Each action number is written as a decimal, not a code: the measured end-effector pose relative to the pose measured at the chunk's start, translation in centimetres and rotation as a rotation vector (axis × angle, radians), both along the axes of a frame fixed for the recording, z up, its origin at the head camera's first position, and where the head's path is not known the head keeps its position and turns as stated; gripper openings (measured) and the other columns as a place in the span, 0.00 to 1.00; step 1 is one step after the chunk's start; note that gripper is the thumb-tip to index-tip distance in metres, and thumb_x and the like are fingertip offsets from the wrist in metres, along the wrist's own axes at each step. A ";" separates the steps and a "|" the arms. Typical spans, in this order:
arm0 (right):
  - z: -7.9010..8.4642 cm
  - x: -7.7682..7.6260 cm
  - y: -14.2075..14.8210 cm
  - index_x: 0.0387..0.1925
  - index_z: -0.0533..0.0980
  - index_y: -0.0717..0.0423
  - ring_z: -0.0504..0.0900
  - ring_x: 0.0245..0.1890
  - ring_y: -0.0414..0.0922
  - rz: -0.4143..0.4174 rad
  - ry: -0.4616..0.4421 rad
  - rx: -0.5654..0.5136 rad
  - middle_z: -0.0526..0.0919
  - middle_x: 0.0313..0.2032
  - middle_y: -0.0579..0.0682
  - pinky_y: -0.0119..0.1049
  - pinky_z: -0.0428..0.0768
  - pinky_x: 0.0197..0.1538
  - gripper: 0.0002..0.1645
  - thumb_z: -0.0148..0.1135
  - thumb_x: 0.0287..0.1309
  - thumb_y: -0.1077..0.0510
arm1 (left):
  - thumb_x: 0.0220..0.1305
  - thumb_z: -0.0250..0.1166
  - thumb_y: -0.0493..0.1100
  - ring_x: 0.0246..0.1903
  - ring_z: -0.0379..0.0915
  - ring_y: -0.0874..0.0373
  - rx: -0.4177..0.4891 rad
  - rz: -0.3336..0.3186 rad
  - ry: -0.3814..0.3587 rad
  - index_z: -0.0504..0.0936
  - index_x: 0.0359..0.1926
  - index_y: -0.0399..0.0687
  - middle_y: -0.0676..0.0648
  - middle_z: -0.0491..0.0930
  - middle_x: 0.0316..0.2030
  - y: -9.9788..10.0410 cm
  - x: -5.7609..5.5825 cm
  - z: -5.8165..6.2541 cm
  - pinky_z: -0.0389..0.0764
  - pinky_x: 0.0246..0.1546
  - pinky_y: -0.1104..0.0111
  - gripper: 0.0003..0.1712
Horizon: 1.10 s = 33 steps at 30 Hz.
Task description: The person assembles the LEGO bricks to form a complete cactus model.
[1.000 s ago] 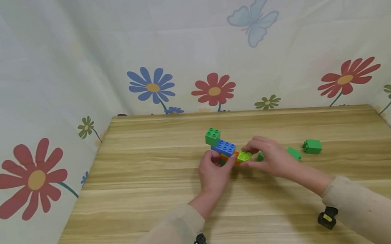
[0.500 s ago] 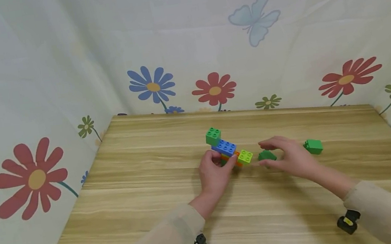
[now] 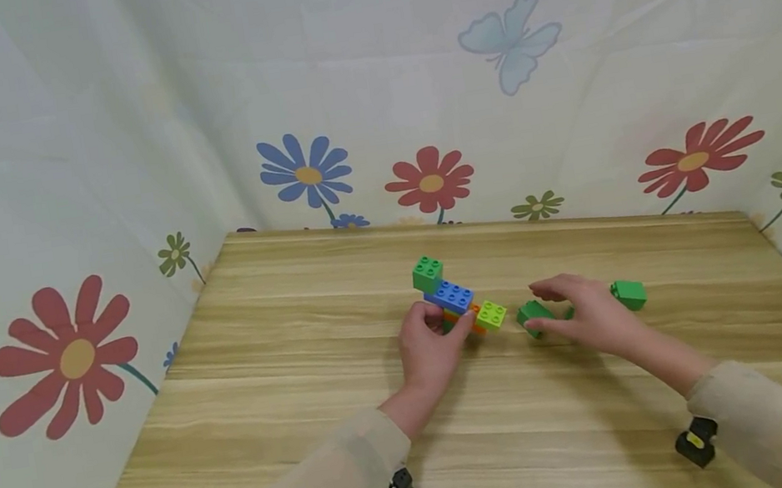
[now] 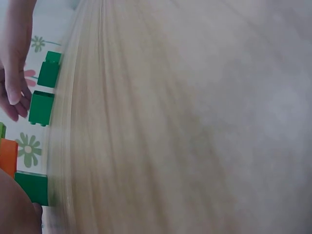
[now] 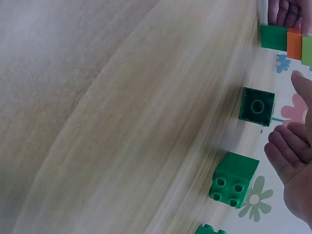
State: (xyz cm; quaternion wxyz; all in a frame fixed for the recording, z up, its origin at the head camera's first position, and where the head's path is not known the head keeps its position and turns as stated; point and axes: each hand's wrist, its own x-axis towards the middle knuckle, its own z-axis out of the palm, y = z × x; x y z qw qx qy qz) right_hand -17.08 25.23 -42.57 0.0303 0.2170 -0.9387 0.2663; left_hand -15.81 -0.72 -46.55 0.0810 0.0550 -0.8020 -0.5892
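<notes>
My left hand (image 3: 428, 348) grips a small joined build of toy building bricks from its near side. In it are a blue brick (image 3: 453, 295), a green brick (image 3: 427, 274) on its far end, a lime-green brick (image 3: 491, 315) at the right and an orange brick (image 4: 8, 156) over a green base brick (image 4: 32, 187). Thumb and fingers apart, my right hand (image 3: 592, 319) hovers over the loose green bricks and holds nothing. Closest to its fingertips lies a green brick (image 3: 534, 317), its hollow underside (image 5: 257, 107) facing the right wrist camera.
Another loose green brick (image 5: 234, 179) lies on its side, mostly hidden by my right hand in the head view. Farther right sits one more green brick (image 3: 629, 294). The wooden table (image 3: 283, 336) ends at a flower-printed cloth (image 3: 354, 98).
My right hand has let go of the lime-green brick and moved right, over the loose green bricks. The lime-green brick stays on the build. My left hand keeps its hold.
</notes>
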 end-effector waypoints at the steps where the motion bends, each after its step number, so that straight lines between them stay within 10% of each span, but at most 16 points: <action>1: -0.1 0.0 0.0 0.65 0.79 0.66 0.86 0.56 0.61 -0.002 -0.002 0.010 0.85 0.58 0.63 0.61 0.85 0.56 0.38 0.79 0.63 0.46 | 0.62 0.81 0.50 0.43 0.78 0.53 0.000 -0.001 -0.002 0.78 0.41 0.46 0.48 0.82 0.43 0.0 0.0 0.0 0.84 0.45 0.64 0.21; 33: -0.2 -2.1 0.7 0.60 0.83 0.63 0.88 0.51 0.53 0.191 -0.068 0.084 0.88 0.53 0.55 0.54 0.86 0.55 0.25 0.77 0.63 0.61 | 0.61 0.81 0.49 0.43 0.78 0.52 -0.004 -0.009 -0.007 0.78 0.41 0.45 0.48 0.83 0.43 0.0 0.1 0.1 0.85 0.46 0.63 0.21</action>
